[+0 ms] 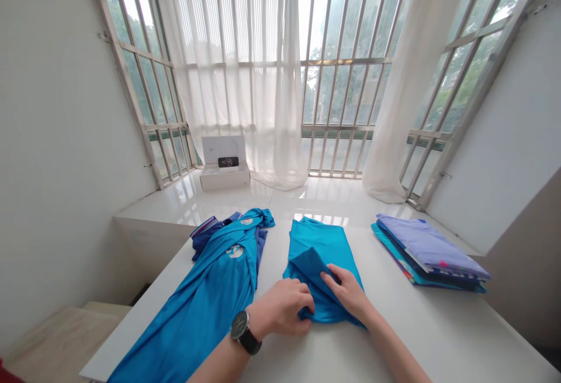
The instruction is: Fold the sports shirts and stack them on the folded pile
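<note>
A blue garment (322, 240), partly folded, lies on the white table in front of me; its kind does not show. My left hand (287, 307), with a black watch on the wrist, has its fingers closed on the near left edge of the cloth. With my right hand (346, 292) I grip a turned-up flap of the same garment, thumb on top. Left of it lies a long, loosely bunched blue garment (205, 295) with white prints, over some dark navy clothing (210, 234).
At the right stands a stack of folded clothes (425, 248), lavender on top. A white box (225, 178) with its lid up sits on the window ledge, a dark phone-like object (228, 162) on it. White curtains (289, 79) hang before barred windows. The white table (464, 336) ends near the right.
</note>
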The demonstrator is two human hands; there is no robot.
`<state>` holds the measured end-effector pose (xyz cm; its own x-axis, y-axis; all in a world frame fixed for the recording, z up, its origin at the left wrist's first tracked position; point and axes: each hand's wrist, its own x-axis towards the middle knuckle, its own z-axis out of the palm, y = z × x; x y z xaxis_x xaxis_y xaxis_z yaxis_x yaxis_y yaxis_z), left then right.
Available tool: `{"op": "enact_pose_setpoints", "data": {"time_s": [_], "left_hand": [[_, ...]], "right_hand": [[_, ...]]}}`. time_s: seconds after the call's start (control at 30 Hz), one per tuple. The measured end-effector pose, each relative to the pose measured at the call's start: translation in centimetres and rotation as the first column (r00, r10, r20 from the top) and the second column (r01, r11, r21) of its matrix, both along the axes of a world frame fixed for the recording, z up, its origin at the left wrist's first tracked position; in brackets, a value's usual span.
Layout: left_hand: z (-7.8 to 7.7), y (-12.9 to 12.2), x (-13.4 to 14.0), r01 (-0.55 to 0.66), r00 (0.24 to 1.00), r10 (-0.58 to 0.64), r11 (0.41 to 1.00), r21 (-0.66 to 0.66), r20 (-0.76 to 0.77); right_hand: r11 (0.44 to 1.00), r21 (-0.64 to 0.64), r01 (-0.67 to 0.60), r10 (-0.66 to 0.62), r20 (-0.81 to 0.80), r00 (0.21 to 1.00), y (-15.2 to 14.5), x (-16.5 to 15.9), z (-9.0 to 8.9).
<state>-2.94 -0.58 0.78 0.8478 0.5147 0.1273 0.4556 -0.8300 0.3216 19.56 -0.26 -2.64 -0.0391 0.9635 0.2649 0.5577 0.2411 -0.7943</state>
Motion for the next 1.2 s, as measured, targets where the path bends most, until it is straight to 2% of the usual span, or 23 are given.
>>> {"op": "enact_pose_setpoints", "data": {"time_s": [0.17,0.3,0.5,0.67,1.0,1.2], "left_hand": [[0.0,-0.1,-0.1,0.023,1.0,-0.023,1.0,0.009,-0.021],[0.0,-0.2,0.3,0.025,0.999,-0.025,1.0,0.017,0.031],[-0.2,-0.3,1.2,-0.111,0.985,0.112,0.994,-0.014,0.128],[-0.3,0.2,1.4,-0.115,0.961,0.122,0.992,-0.044,0.247],[-1.5,1.3,1.8,-0.249,0.937,0.279,0.956,-0.157,0.21],[-2.3,2.5,2.1,-0.275,0.892,0.347,0.925,-0.262,0.29]], "right_hand": [[1.0,-0.022,-0.007,0.007,-0.034,0.999,0.1,0.0,0.0],[1.0,-0.012,-0.021,0.02,-0.055,0.998,0.0,0.0,0.0],[0.999,0.013,-0.035,0.035,-0.06,0.998,0.0,-0.1,0.0],[0.999,0.025,-0.027,0.029,-0.06,0.998,-0.3,-0.1,0.4],[0.999,0.014,-0.042,0.043,-0.046,0.998,-0.7,-0.3,1.2],[0.999,-0.004,-0.037,0.037,-0.102,0.994,-0.7,-0.2,1.6]]}}
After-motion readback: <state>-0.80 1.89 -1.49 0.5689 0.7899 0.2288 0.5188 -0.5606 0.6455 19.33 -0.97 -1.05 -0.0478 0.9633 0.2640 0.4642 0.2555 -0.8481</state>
